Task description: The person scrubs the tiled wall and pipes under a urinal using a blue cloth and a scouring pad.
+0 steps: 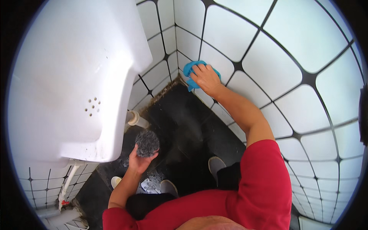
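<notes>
My right hand (207, 80) presses a blue cloth (192, 68) against the white wall tiles (216, 54), low down near the corner. In my left hand (141, 161) is a round grey scouring pad (147, 143) with a wiry, curled surface, held above the dark floor. The fingers of that hand curl around the pad's lower side and are partly hidden behind it. A white ceramic urinal (112, 86) with several drain holes stands to the left of the pad.
Below the urinal, a pale drain pipe (134, 118) meets the dark tile floor (184, 135). Brown grime (164, 93) lines the floor's far edge. A white pipe with a red valve handle (65, 203) runs at lower left. A small whitish bowl-like object (116, 181) sits beside my left forearm. My grey shoes (216, 166) stand on wet floor.
</notes>
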`<state>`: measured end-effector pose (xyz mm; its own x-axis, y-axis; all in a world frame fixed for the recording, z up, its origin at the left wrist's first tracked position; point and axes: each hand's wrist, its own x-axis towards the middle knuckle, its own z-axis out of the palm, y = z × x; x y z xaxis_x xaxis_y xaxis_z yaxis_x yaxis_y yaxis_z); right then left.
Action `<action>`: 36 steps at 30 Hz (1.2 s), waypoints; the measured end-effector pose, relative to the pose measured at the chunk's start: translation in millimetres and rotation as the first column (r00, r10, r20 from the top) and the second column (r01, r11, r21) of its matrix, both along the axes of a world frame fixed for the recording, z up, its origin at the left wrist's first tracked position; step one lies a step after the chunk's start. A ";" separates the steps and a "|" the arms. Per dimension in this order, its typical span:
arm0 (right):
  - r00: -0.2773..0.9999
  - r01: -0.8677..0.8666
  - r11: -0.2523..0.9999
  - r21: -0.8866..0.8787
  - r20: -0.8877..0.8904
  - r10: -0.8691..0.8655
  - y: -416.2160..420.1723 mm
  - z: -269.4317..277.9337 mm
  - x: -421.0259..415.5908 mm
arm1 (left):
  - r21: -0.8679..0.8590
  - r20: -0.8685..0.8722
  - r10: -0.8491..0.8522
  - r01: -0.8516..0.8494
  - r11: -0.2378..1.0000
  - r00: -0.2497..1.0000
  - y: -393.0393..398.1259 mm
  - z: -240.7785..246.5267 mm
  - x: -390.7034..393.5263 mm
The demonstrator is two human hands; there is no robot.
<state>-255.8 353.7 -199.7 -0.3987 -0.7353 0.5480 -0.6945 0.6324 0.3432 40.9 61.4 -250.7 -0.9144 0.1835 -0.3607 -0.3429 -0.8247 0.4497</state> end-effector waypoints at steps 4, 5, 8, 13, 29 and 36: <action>0.988 -0.156 0.834 -0.530 -0.099 0.122 -58.9 90.7 -38.0 | -0.145 0.069 0.114 -0.103 0.984 0.991 -22.3 15.2 22.5; 0.965 -0.261 0.714 -0.649 -0.197 0.172 -74.8 116.0 -51.3 | -0.167 0.077 0.147 -0.132 0.977 0.986 -22.1 25.1 30.2; 0.854 -0.517 0.347 -0.783 -0.497 0.151 -126.2 220.4 -79.5 | -0.274 0.078 0.236 -0.207 0.939 0.969 -27.5 47.6 55.7; 0.710 -0.606 0.428 -0.670 -0.698 -0.088 -143.5 391.9 -115.4 | -0.374 0.022 0.261 -0.234 0.897 0.965 -9.0 80.8 57.3; 0.949 -0.022 0.394 -0.919 0.104 0.297 -144.1 -4.2 -112.2 | -0.200 0.113 0.597 -0.570 0.797 0.794 33.6 148.0 94.5; 0.472 0.593 -0.390 -0.705 -0.087 0.877 -186.9 -229.4 -110.0 | -0.187 -0.087 0.730 -0.731 0.656 0.678 48.1 156.8 130.1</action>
